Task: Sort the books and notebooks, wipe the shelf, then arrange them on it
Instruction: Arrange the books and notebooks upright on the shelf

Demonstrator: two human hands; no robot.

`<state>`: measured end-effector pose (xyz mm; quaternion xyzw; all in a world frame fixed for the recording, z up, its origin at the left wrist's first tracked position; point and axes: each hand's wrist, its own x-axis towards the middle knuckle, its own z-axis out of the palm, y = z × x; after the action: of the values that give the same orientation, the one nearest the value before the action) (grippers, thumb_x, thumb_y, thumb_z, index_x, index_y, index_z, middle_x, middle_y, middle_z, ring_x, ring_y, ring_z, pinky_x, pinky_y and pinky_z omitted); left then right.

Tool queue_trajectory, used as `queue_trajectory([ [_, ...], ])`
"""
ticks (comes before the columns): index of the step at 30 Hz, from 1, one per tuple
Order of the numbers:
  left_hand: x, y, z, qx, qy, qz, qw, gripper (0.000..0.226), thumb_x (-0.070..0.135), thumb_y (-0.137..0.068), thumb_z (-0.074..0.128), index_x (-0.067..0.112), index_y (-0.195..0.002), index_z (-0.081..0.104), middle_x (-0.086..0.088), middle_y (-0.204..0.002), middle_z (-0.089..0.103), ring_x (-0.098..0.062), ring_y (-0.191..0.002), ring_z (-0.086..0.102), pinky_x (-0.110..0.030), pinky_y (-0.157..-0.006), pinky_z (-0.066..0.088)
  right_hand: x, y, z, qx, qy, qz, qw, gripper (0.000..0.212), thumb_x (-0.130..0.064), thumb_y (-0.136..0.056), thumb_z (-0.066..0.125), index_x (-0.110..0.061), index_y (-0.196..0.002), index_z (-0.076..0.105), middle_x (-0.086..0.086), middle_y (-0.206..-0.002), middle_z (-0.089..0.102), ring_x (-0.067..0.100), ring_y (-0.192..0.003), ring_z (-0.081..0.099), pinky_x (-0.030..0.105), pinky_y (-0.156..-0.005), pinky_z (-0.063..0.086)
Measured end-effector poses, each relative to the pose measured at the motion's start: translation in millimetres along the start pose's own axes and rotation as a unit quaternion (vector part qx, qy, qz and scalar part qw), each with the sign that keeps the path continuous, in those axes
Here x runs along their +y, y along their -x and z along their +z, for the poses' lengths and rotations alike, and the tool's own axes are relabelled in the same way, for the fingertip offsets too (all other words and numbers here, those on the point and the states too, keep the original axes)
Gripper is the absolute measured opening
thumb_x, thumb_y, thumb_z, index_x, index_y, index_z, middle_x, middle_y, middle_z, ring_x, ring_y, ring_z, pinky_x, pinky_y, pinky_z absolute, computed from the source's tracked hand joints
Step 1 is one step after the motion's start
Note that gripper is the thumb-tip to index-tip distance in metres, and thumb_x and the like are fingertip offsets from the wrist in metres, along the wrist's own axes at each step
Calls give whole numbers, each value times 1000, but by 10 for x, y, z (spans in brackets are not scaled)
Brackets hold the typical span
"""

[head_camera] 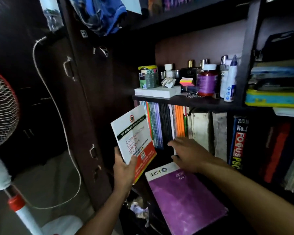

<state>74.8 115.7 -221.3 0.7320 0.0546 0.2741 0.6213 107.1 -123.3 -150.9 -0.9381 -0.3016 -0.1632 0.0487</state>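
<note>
My left hand (124,168) grips the lower corner of a white and red grammar book (133,134), holding it tilted just outside the left end of the bookshelf. A row of thin notebooks (161,122) stands upright on the middle shelf. My right hand (188,153) reaches into that row, fingers extended against the lower edges of the notebooks. A purple notebook (183,199) lies flat below my right hand, sticking out over the shelf's front. Thick books, among them a dark one with red lettering (238,141), stand further right.
The shelf board above (185,101) carries a white box, a tin, a purple jar, sticky notes and bottles. Stacked books fill the right compartment (277,85). A dark wardrobe door (85,99) stands left of the shelf. A pedestal fan (2,107) is at far left.
</note>
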Motion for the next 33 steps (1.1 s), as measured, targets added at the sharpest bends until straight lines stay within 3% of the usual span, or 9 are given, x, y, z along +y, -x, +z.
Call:
queue_trajectory([
  [2, -158, -66, 80, -19, -15, -28, 999, 41, 27, -93, 73, 23, -131, 60, 12, -112, 73, -8, -102, 71, -34, -89, 56, 17, -149, 48, -34, 113, -28, 993, 46, -27, -97, 51, -12, -140, 49, 10, -144, 49, 28, -142, 35, 43, -121, 19],
  [5, -272, -98, 155, -40, -54, -50, 996, 61, 59, -84, 61, 14, -126, 67, -1, -108, 75, -21, -97, 73, -38, -84, 59, 170, -231, 111, -39, 252, -72, 964, 48, -24, -94, 54, -8, -139, 54, 18, -147, 49, 37, -148, 29, 54, -123, 1],
  [8, -331, -111, 156, -74, -65, -31, 995, 57, 56, -87, 58, 13, -123, 66, -1, -105, 75, -16, -89, 72, -29, -72, 56, 318, -278, 32, -49, 358, -85, 929, 49, -34, -99, 44, -8, -140, 55, 20, -150, 47, 38, -148, 30, 63, -122, 5],
  [12, -276, 14, 186, -130, -65, -15, 989, 40, 45, -94, 60, 20, -125, 65, 8, -107, 74, -4, -92, 71, -19, -73, 56, 403, -244, -36, -70, 432, -94, 894, 57, -33, -102, 37, -10, -154, 36, 19, -162, 27, 36, -153, 18, 67, -120, 5],
  [15, -201, 146, 294, -169, -56, -41, 983, 32, 51, -88, 60, 30, -112, 64, 15, -94, 74, 1, -82, 73, -12, -64, 54, 402, -217, -29, -91, 465, -80, 877, 68, -38, -103, 38, -8, -160, 16, 20, -168, 6, 36, -155, 6, 64, -121, 0],
  [19, -166, 228, 384, -178, -49, -67, 980, 18, 38, -96, 63, 23, -106, 63, 8, -84, 73, 2, -68, 71, -10, -52, 49, 455, -165, 12, -92, 496, -65, 861, 77, -46, -102, 40, -8, -161, 8, 20, -168, -1, 36, -155, -2, 68, -120, -2],
  [24, -82, 144, 394, -114, -75, -16, 991, 54, 48, -93, 57, 10, -131, 63, 5, -104, 68, -7, -90, 67, -13, -67, 48, 521, -28, 93, -81, 497, -47, 863, 81, -44, -101, 38, -4, -160, 0, 22, -167, -9, 37, -155, -8, 69, -118, -4],
  [28, -39, 225, 415, -137, -118, 43, 983, 47, 42, -99, 53, 12, -135, 61, 20, -92, 58, 15, -79, 54, 1, -63, 41, 625, -20, 164, -66, 480, -47, 874, 84, -47, -100, 40, -6, -161, -1, 22, -167, -12, 37, -154, -12, 67, -118, -6],
  [33, -53, 239, 401, -160, -132, 57, 977, 40, 45, -99, 52, 25, -133, 61, 16, -101, 64, 2, -91, 66, -10, -75, 53, 673, 46, 182, -36, 448, -55, 892, 83, -46, -97, 46, -8, -161, 9, 19, -168, 2, 34, -156, -3, 65, -119, -5],
])
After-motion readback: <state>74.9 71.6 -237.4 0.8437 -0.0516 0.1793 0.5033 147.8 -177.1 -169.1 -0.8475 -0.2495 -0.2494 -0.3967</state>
